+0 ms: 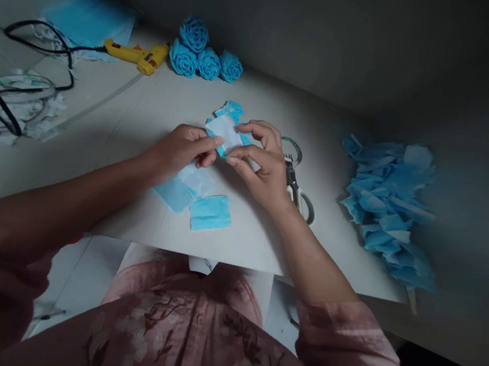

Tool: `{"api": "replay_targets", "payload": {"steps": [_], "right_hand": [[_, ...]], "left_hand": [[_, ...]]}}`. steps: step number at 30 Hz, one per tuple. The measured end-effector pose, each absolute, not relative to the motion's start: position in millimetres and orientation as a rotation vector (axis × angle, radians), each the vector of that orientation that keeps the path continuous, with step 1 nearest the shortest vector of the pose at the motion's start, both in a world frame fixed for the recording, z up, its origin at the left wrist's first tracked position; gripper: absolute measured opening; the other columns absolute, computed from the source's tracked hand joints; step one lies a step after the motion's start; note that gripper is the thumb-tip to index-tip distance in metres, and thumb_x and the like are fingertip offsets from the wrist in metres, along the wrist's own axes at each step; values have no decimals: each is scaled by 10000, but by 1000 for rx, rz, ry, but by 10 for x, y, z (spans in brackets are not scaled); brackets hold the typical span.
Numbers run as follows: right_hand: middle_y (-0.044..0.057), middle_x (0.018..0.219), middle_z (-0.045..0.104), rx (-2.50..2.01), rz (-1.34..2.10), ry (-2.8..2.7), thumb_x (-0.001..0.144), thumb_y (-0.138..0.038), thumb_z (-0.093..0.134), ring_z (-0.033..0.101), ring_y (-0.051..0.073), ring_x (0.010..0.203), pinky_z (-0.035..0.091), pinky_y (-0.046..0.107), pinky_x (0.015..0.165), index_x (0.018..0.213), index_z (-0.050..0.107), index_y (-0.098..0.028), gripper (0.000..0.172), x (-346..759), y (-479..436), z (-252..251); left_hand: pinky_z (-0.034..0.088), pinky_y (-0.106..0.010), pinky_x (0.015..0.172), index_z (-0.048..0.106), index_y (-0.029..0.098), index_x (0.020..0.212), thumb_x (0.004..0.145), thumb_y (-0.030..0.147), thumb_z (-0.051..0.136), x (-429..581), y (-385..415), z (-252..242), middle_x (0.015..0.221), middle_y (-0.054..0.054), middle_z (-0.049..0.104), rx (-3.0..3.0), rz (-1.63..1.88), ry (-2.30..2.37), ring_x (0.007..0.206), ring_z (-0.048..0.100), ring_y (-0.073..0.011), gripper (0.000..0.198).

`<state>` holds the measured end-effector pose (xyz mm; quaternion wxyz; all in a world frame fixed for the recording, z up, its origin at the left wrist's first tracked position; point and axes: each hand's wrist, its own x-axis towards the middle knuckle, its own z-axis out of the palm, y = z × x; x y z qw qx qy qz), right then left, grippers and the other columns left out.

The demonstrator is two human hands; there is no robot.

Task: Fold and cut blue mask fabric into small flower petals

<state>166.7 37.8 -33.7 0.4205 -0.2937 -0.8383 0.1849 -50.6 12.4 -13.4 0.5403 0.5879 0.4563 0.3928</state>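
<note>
hands (187, 147) (266, 165) hold a creased white blue-edged piece (226, 131)

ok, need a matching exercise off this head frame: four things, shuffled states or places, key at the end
Things
1. Glue gun
2. Scissors
3. Blue rosettes
4. Blue-and-white piece

States or places
A. Held by the fingers of the left hand and right hand
B. Clustered toward the far side of the table
C. Yellow body
D. On the table just beside the right hand, partly hidden by it

Pairs: 1-C, 2-D, 3-B, 4-A
</note>
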Motion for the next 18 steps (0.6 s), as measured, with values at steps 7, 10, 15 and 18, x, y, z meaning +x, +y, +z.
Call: {"api": "replay_targets", "payload": {"steps": [7, 10, 15, 18], "right_hand": [[103, 1325, 705, -865, 928, -1761, 877, -632, 796, 630, 276, 1334, 486, 515, 1178, 870, 739, -250, 387, 1563, 281, -338], [89, 1243, 730, -883, 1047, -1651, 833, -662, 822, 662, 247, 1263, 539, 430, 1076, 852, 716, -242, 434, 1535, 275, -347], [18, 971, 709, -868, 1180, -1552, 789, -644, 871, 668, 166, 943, 557, 344, 939, 911, 684, -239, 462, 1516, 302, -376], [-5, 939, 681, -860, 1227, -1553, 753, -670, 887, 644, 162, 870, 575, 339, 875, 1139, 662, -271, 599, 1522, 326, -400]], "left_hand": [[368, -252, 554, 588, 187, 521, 941, 385, 623, -485, 94, -97, 500, -1, 532, 1433, 944, 1139, 510, 425, -100, 465], [373, -252, 558, 578, 187, 515, 938, 362, 609, -474, 77, -66, 491, 2, 524, 1457, 925, 1152, 501, 418, -98, 459], [378, -251, 559, 577, 190, 505, 926, 372, 614, -471, 63, -30, 487, 5, 510, 1471, 895, 1129, 498, 423, -98, 460], [380, -253, 558, 575, 193, 498, 914, 366, 627, -470, 67, -27, 487, 7, 506, 1473, 869, 1117, 492, 413, -96, 454]]}}
